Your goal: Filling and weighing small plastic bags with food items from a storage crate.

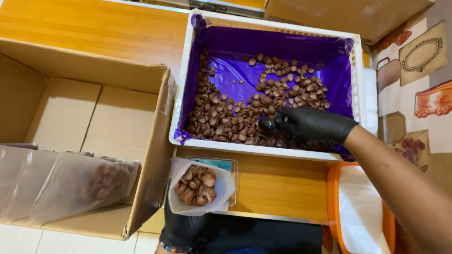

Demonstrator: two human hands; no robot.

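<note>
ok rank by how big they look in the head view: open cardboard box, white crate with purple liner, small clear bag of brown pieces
1. Open brown cardboard box, though it sits nearer the camera.
2. White plastic crate with purple liner, close behind.
3. Small clear plastic bag of brown pieces, plainly smallest.

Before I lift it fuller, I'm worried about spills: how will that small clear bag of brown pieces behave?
The small clear bag looks thin and floppy; its mouth stays open only where the left hand cups it from below. The brown pieces sit loose, so tilting would probably spill them. It is likely light.
</note>
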